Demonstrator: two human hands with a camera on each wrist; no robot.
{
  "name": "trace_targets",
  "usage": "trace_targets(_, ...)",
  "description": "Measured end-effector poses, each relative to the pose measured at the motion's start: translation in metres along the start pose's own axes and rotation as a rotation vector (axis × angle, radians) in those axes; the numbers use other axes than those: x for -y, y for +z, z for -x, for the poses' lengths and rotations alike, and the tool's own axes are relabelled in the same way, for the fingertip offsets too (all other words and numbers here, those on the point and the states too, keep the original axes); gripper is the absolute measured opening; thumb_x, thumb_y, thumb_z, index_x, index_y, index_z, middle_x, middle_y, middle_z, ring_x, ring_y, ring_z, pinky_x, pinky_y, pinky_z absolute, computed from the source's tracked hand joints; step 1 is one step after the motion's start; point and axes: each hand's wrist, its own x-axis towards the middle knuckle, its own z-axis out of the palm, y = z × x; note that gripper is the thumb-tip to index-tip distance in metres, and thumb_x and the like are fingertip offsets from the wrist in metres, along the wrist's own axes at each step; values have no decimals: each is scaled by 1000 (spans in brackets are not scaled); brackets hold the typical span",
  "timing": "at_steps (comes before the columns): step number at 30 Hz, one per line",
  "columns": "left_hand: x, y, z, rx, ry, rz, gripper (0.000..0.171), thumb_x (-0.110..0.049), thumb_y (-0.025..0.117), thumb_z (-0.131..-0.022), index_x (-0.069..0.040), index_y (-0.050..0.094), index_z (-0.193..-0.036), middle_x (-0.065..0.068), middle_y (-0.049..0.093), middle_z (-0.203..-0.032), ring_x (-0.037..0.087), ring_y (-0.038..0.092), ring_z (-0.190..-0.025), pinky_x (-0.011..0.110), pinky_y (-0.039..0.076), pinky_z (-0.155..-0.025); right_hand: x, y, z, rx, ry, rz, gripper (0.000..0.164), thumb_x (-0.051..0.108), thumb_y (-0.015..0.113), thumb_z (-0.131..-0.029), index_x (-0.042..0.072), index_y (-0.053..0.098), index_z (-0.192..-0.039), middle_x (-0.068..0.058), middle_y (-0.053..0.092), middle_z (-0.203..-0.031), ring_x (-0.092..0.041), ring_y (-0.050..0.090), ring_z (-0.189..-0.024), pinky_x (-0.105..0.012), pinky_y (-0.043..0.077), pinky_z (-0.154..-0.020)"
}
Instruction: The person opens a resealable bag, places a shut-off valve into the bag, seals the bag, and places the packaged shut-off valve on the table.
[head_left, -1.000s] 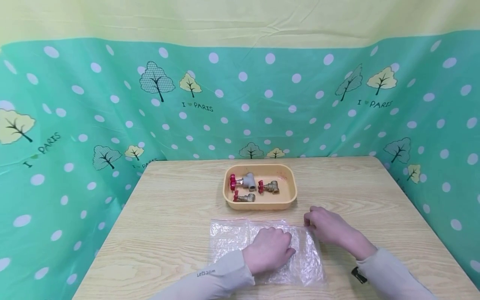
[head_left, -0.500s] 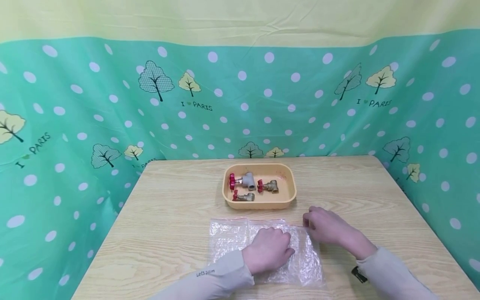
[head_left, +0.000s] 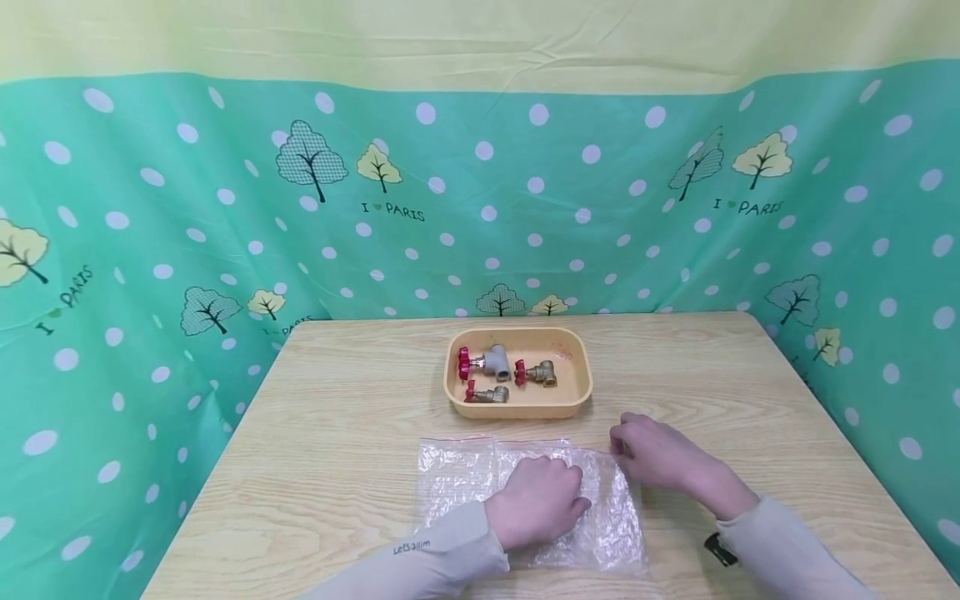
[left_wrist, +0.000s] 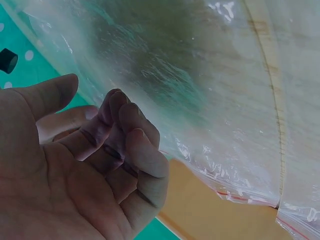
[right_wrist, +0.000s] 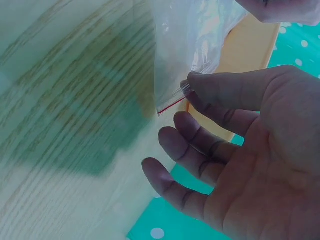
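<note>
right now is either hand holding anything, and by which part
The right hand pinches a clear bag by its red-lined edge near a corner; the left hand holds nothing.

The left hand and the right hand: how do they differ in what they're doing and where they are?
Grip: the right hand pinches the red-lined edge of a clear plastic bag, while the left hand holds nothing, its fingers loosely curled.
Place: the left hand is over the bags' middle; the right hand is at the far right corner.
Shared: both are bare, with pale sleeves.
</note>
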Motion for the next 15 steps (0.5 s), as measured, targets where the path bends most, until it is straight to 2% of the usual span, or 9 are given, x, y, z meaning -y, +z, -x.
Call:
trace_targets(10,1,-6,2,-11,1,7,33,-43,67,-102,-15,69,-85,-3,59,-69,14,57,-59,30,52,-53,2,-7,4,16,62,-61,20,6,71,-92,19,61,-79,9,53,-70,-8,50,-61,-28,46,-55)
trace_targets(15,3,-9,3,3,-12,32,34,-43,67,-103,-16,67,-82,-6,55,-66,11,53,-57,27,50,-53,2,-11,7,21,64,-74,20,7,72,-91,19,60,-80,9,53,-68,-8,49,-59,-27,45,-52)
